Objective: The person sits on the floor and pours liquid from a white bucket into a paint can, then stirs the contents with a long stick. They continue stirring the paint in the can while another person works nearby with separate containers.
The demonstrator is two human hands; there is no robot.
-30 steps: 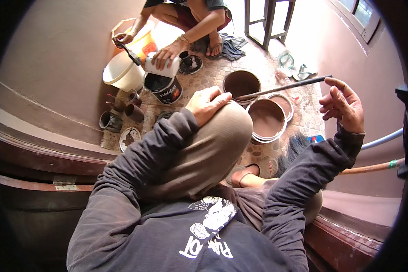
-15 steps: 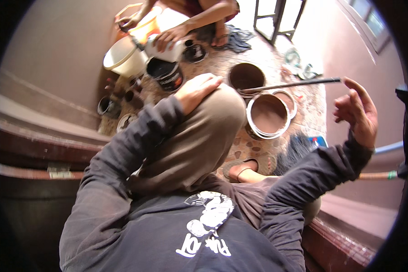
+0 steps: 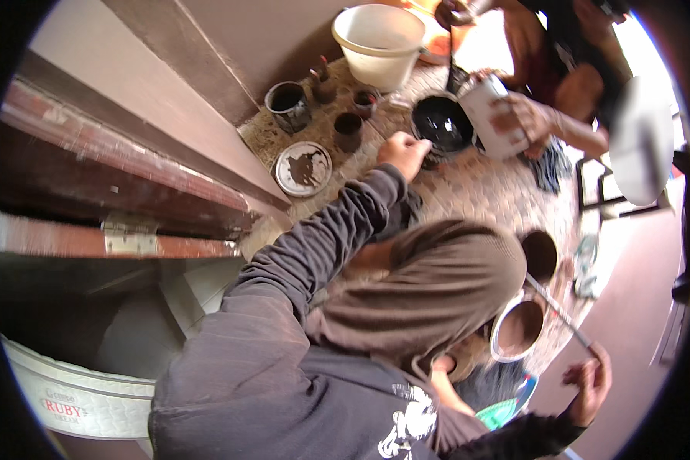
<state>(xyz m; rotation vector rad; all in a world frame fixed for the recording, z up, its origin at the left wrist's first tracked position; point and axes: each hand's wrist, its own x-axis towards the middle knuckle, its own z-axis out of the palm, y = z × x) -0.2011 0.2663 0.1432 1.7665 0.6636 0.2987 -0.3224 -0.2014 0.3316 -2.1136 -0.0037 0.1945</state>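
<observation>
The slim, straight stick (image 3: 557,309), dark toward its upper end and paler grey along its lower length, slants beside the white-rimmed round bucket of brown liquid (image 3: 497,341), its lower end near the dark-brown-lined round bucket (image 3: 540,249). At its upper end the right hand (image 3: 588,383) reaches an extended index finger, the others loosely curled, though whether it grips cannot be told. The left hand (image 3: 404,156), fingers bent, is at the glossy black-filled round bucket (image 3: 422,107), contact unclear.
</observation>
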